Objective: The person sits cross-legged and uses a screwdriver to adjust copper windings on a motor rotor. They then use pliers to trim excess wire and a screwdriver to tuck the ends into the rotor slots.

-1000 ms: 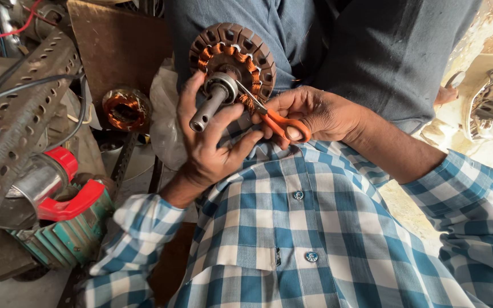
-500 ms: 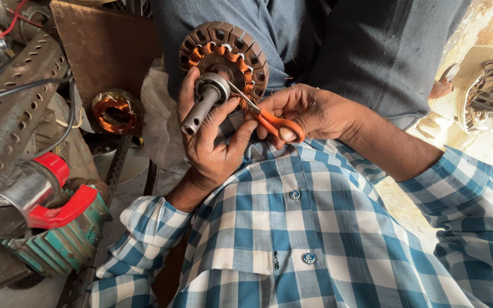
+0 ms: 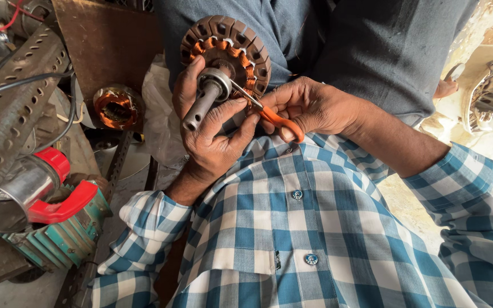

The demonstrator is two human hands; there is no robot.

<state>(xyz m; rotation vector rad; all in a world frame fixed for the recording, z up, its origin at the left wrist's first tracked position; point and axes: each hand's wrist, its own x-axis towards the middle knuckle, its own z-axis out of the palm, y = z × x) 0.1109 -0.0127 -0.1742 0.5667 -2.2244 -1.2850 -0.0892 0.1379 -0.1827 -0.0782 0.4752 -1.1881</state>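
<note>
- Blue-and-white checked shirt (image 3: 292,228) fills lower frame, buttons down the middle; sleeves rolled back at both forearms.
- Dark grey trousers (image 3: 372,51) across the top, knees apart; work held in front of them, above the shirt.
- Perforated metal bracket (image 3: 12,108) far left, tilted, black cables draped over it.
- Brown board (image 3: 109,40) upper left, behind the hands.
- Green ribbed motor body (image 3: 58,239) lower left, with a red-handled tool (image 3: 58,199) lying on top, touching it.
- Round motor stator (image 3: 226,51) with orange copper windings, top centre, held up in front of the lap; rusty slotted ring around the coils.
- Left hand (image 3: 212,137) wrapped around the stator from below, thumb at its left side, fingers curled up by the shaft; firm grasp, holding it.
- Right hand (image 3: 315,105) closed through the scissor loops, just right of the stator, touching left fingertips.
- Second smaller copper coil (image 3: 115,108) left of the hands, well apart, lying among clutter.
- Grey metal shaft (image 3: 203,100) sticks out of stator centre, pointing down-left toward camera, between left thumb and fingers.
- Orange-handled scissors (image 3: 275,117) in the right hand; blades narrow, nearly closed, tips at the windings just right of the shaft hub. Cannot tell if a wire is between the blades.
</note>
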